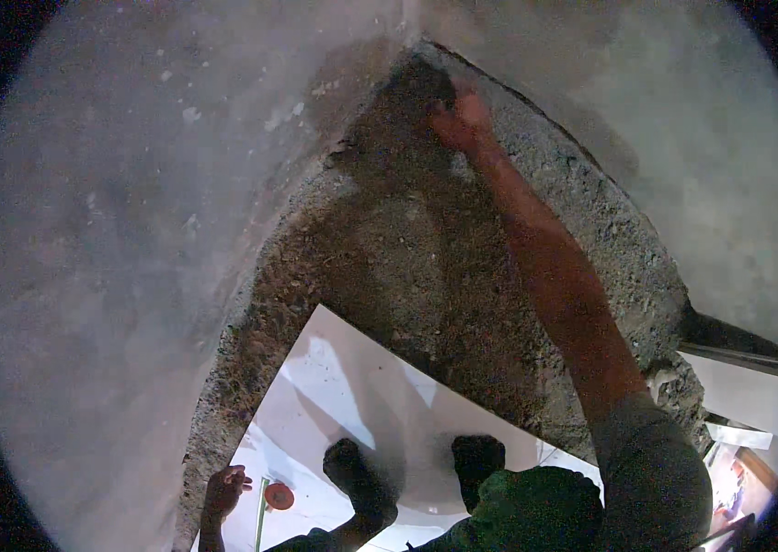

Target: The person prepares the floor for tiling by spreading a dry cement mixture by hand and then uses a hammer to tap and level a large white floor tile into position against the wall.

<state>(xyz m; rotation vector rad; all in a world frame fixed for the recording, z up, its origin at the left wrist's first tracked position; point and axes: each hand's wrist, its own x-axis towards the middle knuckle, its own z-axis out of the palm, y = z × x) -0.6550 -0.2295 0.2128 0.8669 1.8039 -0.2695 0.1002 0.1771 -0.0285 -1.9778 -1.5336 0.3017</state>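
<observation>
Head view: the right hand (461,121) reaches into the far corner of the rough grey mortar bed (426,248), fingers spread flat, seemingly levelling it. The left hand (223,489) rests loosely open beside the glossy white floor tile (352,396), below that bed. Next comes careful, even smoothing.

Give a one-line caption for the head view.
Right hand reaching into the corner of a rough mortar bed; left hand resting beside white tile.
</observation>
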